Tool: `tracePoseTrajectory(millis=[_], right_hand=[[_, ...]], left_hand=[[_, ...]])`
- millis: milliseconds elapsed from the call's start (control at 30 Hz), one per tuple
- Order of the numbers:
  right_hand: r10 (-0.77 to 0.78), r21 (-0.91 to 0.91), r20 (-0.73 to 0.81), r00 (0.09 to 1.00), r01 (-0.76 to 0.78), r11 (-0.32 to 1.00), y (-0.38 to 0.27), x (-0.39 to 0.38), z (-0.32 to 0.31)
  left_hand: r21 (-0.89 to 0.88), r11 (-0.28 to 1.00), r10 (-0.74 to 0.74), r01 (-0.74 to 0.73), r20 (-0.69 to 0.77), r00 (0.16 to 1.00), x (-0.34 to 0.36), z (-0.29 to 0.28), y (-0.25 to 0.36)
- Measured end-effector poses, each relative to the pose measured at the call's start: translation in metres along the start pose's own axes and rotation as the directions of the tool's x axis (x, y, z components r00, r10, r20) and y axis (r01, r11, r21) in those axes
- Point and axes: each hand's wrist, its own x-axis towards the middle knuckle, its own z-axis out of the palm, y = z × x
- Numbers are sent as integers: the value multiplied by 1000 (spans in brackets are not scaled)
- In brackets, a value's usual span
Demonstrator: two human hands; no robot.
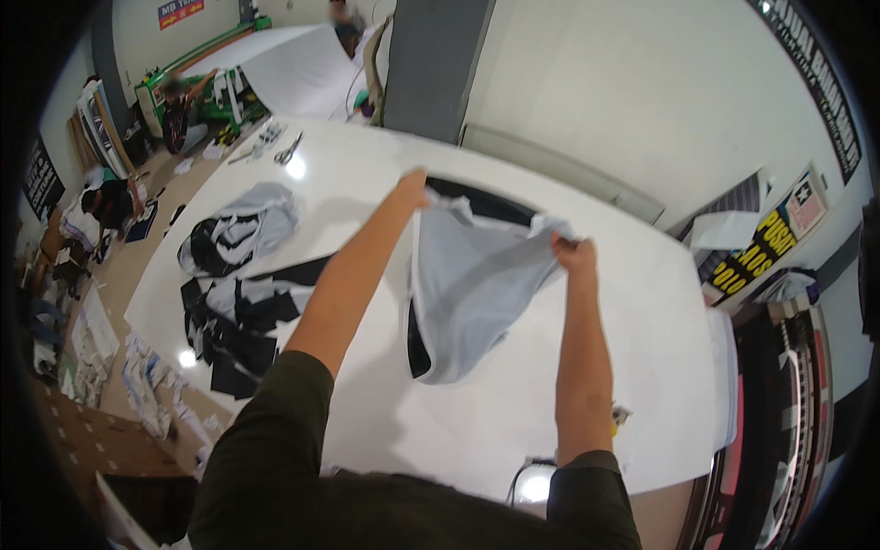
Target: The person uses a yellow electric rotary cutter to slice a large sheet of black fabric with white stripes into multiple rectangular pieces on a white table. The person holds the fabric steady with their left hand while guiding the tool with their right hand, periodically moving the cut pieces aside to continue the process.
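A grey piece of fabric (467, 275) with black along its edges hangs stretched between my two hands over the white table (367, 422). My left hand (414, 187) is closed on its upper left corner. At the upper right, my right hand (575, 255) pinches the other corner. The cloth sags between them, and its lower end comes down near the tabletop; whether it touches cannot be made out. To the left of my left forearm lie a crumpled grey and black fabric bundle (266, 215) and a loose heap of black and grey fabric pieces (243, 357).
Scissors (289, 149) lie near the table's far left edge. A grey pillar (435, 69) rises beyond the table. People work at the far left, near a green machine (220, 110). A large dark machine (779, 431) stands at the right. Paper scraps (151, 376) litter the left floor.
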Motion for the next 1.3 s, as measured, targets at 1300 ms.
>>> tracePoseTrajectory(millis=[1300], right_hand=[[-544, -913, -217, 810, -365, -180, 157, -351, -298]], left_hand=[[63, 920, -381, 387, 384, 841, -489, 138, 159]])
